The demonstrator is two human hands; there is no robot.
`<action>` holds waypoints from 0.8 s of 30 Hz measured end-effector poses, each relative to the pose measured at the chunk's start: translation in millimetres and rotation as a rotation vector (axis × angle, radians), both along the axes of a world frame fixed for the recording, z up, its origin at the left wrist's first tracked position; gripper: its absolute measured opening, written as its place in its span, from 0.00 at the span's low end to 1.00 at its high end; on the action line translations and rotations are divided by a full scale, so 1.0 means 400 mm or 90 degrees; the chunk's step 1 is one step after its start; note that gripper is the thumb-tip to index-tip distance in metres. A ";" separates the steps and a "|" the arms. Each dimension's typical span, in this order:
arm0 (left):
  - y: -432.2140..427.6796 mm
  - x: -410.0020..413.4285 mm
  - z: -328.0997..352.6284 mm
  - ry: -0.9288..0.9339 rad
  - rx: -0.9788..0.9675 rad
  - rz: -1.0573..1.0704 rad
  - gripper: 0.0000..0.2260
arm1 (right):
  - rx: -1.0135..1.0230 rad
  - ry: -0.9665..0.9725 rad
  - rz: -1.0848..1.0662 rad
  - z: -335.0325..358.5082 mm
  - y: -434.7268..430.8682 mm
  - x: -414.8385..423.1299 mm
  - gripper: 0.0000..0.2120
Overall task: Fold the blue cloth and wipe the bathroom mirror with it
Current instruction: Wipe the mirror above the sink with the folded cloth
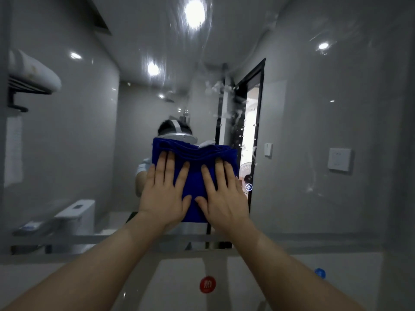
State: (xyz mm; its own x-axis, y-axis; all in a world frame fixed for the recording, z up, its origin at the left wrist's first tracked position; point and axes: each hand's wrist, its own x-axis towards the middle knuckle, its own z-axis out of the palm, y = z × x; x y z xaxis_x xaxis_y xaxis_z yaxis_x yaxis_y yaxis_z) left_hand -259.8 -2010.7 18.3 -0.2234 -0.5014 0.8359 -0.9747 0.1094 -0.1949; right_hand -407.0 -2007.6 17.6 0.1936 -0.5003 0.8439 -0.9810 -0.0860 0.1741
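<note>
Folded blue cloth flat against mirror, mid-height. Left hand and right hand press it, fingers straight, spread. Keep even pressure; overlap strokes toward streaks upper right.

Grey glossy walls, bright round ceiling lights, a dark-framed doorway.

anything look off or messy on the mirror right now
Yes: the mirror carries smears and droplets up and right of the blue cloth, across the reflected doorway, plus streaks near the top.
</note>
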 end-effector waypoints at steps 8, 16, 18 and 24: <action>0.010 0.031 0.195 0.014 0.044 0.069 0.32 | -0.020 0.023 0.024 0.203 0.000 0.051 0.33; 0.015 0.078 0.324 0.049 0.044 0.089 0.33 | -0.043 0.012 0.034 0.339 -0.009 0.111 0.30; 0.012 0.091 0.346 0.062 0.042 0.094 0.33 | -0.047 0.034 0.044 0.365 -0.006 0.125 0.30; 0.003 0.133 0.406 0.073 0.009 0.070 0.33 | -0.064 0.041 0.028 0.415 -0.024 0.171 0.32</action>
State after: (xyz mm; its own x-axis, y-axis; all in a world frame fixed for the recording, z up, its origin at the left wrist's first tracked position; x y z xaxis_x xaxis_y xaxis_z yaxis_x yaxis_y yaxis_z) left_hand -206.5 -2009.7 180.8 -0.0706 -0.5291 0.8456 -0.9967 0.0033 -0.0811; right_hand -338.4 -2017.2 183.6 0.2685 -0.4030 0.8749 -0.9633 -0.1080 0.2459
